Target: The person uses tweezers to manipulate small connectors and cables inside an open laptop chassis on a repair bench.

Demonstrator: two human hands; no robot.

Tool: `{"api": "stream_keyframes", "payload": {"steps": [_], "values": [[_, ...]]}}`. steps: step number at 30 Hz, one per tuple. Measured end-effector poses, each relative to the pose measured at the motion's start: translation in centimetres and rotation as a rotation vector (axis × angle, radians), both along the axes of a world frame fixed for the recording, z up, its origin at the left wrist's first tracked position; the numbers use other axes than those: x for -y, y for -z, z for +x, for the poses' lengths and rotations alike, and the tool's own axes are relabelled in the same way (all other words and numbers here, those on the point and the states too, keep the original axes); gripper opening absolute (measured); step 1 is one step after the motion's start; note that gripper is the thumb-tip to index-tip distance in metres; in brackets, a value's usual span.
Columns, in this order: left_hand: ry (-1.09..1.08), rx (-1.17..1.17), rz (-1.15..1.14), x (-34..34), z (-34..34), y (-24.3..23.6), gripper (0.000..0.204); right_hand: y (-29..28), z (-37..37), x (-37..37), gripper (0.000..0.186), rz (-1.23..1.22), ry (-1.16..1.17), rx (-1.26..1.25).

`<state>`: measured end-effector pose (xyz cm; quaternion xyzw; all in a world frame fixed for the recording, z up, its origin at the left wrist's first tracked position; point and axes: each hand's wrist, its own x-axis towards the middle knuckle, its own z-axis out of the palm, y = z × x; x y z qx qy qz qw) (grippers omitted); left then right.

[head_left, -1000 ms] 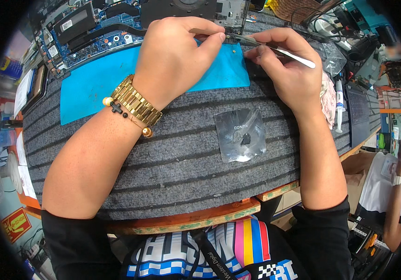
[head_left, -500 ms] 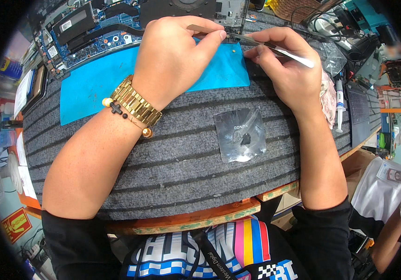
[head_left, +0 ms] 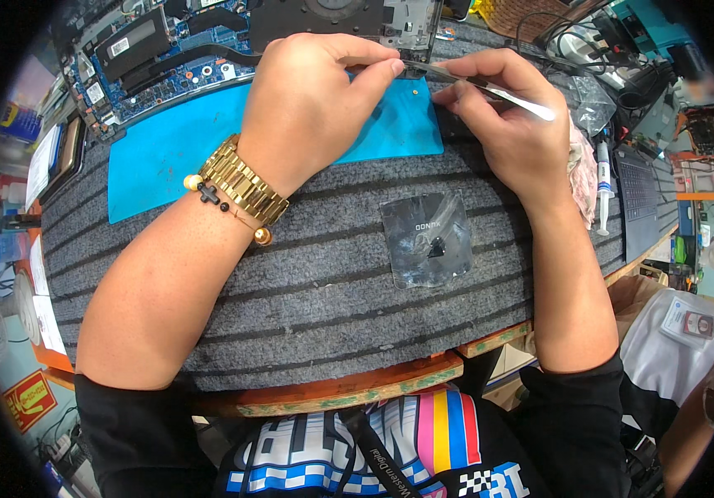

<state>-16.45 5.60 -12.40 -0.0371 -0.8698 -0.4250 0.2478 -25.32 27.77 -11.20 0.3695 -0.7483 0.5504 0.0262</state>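
Observation:
My right hand [head_left: 519, 124] grips a pair of silver tweezers [head_left: 527, 105], whose tips point left toward my other hand. My left hand [head_left: 315, 108], with a gold watch [head_left: 245, 178] on its wrist, is closed in a pinch by the tweezer tips. What it pinches is too small and too covered to make out. Both hands meet over the near edge of an opened laptop [head_left: 199, 62] with its blue circuit board and black fan showing. A blue mat [head_left: 174, 158] lies beneath my left hand, with a tiny brass-coloured piece [head_left: 415, 92] on it.
A small clear bag [head_left: 427, 241] with a little black piece lies on the grey striped table cover [head_left: 332, 290]. On the right are a syringe [head_left: 603, 187], a pink cloth [head_left: 583, 170], a dark laptop keyboard [head_left: 639, 191] and tangled cables [head_left: 569, 50]. Another person's arm [head_left: 697, 432] shows at lower right.
My hands have barely moved; the tweezers have shifted slightly in my right hand. At lower right, the other person's arm has moved down.

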Motion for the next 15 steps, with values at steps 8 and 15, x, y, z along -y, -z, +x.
{"api": "stream_keyframes", "payload": {"steps": [8,15], "values": [[-0.012,0.001,-0.009,-0.19,0.16,-0.07,0.024,0.06,-0.04,-0.04,0.015,0.000,0.005,-0.044],[0.008,0.041,0.043,-0.06,0.47,-0.36,0.024,0.04,-0.12,-0.14,0.014,-0.008,-0.017,-0.019]]}}
